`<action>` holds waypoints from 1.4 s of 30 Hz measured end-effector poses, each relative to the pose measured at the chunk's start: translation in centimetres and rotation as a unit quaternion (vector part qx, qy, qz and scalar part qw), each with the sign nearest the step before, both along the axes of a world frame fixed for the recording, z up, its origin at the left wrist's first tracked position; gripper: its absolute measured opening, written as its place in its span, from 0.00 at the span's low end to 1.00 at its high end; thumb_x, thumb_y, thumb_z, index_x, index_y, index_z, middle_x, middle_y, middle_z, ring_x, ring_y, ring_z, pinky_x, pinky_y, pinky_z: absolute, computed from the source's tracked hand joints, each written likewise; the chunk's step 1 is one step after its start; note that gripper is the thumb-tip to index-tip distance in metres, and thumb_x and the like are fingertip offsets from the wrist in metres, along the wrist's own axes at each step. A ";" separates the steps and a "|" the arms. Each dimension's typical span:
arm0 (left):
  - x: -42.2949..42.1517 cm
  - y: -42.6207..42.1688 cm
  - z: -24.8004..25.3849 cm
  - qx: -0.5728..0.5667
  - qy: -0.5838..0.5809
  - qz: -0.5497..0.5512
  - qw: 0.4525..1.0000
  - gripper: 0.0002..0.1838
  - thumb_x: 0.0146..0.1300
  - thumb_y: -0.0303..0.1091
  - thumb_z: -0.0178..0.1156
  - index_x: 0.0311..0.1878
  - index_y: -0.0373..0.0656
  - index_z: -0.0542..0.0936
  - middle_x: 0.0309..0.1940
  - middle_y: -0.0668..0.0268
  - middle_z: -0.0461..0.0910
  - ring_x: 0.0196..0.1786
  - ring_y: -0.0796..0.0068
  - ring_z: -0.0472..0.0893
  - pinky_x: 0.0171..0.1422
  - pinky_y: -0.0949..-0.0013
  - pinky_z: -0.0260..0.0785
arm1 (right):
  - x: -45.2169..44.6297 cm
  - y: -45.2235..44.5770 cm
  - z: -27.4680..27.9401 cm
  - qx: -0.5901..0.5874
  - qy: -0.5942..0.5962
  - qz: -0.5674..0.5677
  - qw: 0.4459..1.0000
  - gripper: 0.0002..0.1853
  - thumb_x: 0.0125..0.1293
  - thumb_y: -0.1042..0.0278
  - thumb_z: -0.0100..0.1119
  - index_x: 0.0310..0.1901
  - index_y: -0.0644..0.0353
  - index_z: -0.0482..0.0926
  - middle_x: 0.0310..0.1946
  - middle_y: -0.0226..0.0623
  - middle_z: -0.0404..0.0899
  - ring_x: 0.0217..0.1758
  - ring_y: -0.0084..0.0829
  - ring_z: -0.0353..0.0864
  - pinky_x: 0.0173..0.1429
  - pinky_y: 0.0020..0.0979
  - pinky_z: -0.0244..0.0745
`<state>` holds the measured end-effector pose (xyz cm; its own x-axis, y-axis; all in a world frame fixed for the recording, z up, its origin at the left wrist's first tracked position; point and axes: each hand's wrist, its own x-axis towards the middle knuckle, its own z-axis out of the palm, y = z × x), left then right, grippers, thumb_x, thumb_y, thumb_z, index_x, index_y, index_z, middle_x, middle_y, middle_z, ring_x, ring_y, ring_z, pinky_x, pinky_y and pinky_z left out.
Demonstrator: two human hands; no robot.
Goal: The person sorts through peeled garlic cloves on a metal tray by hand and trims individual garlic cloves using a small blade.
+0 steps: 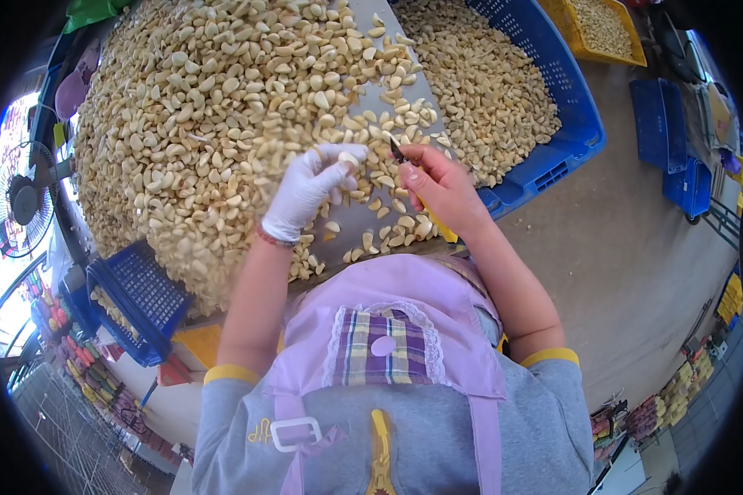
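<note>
My left hand (309,188), in a white glove, pinches a pale garlic clove (348,159) between thumb and fingers. Close by on the right, my bare right hand (440,183) is closed around a small knife (397,150), its dark blade pointing up and left toward the clove; the two are apart. Under and around both hands lies a large heap of garlic cloves (215,107) on a grey metal table (370,103). Loose cloves are scattered near the table's front edge.
A blue basket (582,124) of cloves stands at the table's right, with a yellow crate (565,21) of cloves behind. Another blue basket (144,301) sits at the lower left. Blue bins (659,124) stand at the far right, a fan (23,198) at the far left.
</note>
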<state>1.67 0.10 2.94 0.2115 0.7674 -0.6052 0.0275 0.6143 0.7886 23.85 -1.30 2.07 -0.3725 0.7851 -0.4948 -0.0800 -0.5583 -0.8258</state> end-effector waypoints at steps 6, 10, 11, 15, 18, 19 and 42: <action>1.1 -0.8 1.6 -0.016 -0.002 0.031 0.999 0.18 0.62 0.32 0.63 0.55 0.39 0.79 0.38 0.70 0.83 0.30 0.89 0.75 0.28 0.85 0.63 | -0.4 -0.5 0.5 0.089 -0.022 0.053 0.994 0.21 0.66 0.63 0.57 0.60 0.57 0.71 0.37 0.30 0.77 0.34 0.18 0.74 0.41 0.24 0.71; 1.7 -1.0 2.7 0.037 0.068 0.004 0.997 0.16 0.60 0.25 0.63 0.52 0.38 0.79 0.38 0.69 0.82 0.35 0.87 0.78 0.35 0.82 0.70 | -0.3 -0.2 1.7 0.105 -0.038 0.102 0.989 0.26 0.65 0.63 0.58 0.64 0.54 0.69 0.45 0.34 0.78 0.39 0.24 0.77 0.47 0.27 0.72; 1.9 -1.1 2.9 0.047 0.078 0.009 0.996 0.15 0.59 0.23 0.63 0.51 0.37 0.80 0.38 0.69 0.82 0.35 0.86 0.78 0.37 0.81 0.71 | -0.3 -0.2 1.8 0.107 -0.043 0.116 0.987 0.27 0.64 0.62 0.59 0.65 0.54 0.68 0.47 0.35 0.78 0.40 0.26 0.77 0.48 0.28 0.72; 2.1 -1.8 2.9 0.136 0.156 -0.022 0.978 0.12 0.55 0.19 0.63 0.45 0.36 0.80 0.36 0.67 0.82 0.36 0.84 0.79 0.39 0.77 0.73 | -0.8 -0.6 1.3 0.174 -0.064 0.116 0.976 0.28 0.66 0.65 0.57 0.68 0.51 0.65 0.32 0.27 0.72 0.32 0.18 0.70 0.38 0.22 0.67; 2.4 -2.1 3.1 0.222 0.209 -0.044 0.951 0.11 0.54 0.20 0.63 0.42 0.35 0.80 0.35 0.66 0.82 0.35 0.83 0.79 0.40 0.77 0.73 | -0.9 -0.5 1.4 0.174 -0.066 0.118 0.975 0.28 0.66 0.66 0.57 0.69 0.51 0.65 0.34 0.29 0.74 0.32 0.18 0.70 0.39 0.23 0.68; 2.3 -2.2 2.9 0.214 0.211 -0.043 0.953 0.11 0.54 0.20 0.64 0.41 0.35 0.80 0.35 0.66 0.81 0.35 0.82 0.79 0.39 0.77 0.72 | -1.0 -0.6 1.1 0.182 -0.065 0.113 0.975 0.28 0.66 0.66 0.57 0.69 0.51 0.65 0.35 0.30 0.75 0.33 0.18 0.70 0.39 0.23 0.69; -1.1 4.4 -3.2 0.309 0.583 -0.206 0.723 0.11 0.62 0.39 0.61 0.45 0.47 0.79 0.32 0.64 0.83 0.32 0.65 0.82 0.34 0.65 0.73 | 1.2 0.6 0.5 -0.082 0.038 -0.123 0.988 0.20 0.73 0.63 0.49 0.65 0.54 0.70 0.29 0.24 0.71 0.25 0.13 0.68 0.26 0.17 0.66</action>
<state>0.56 4.45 -0.27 0.1219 0.9848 -0.1241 0.9746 -0.0950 0.2030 25.07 -0.73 2.54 -0.2212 0.7678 -0.6013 -0.2889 -0.6405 -0.7116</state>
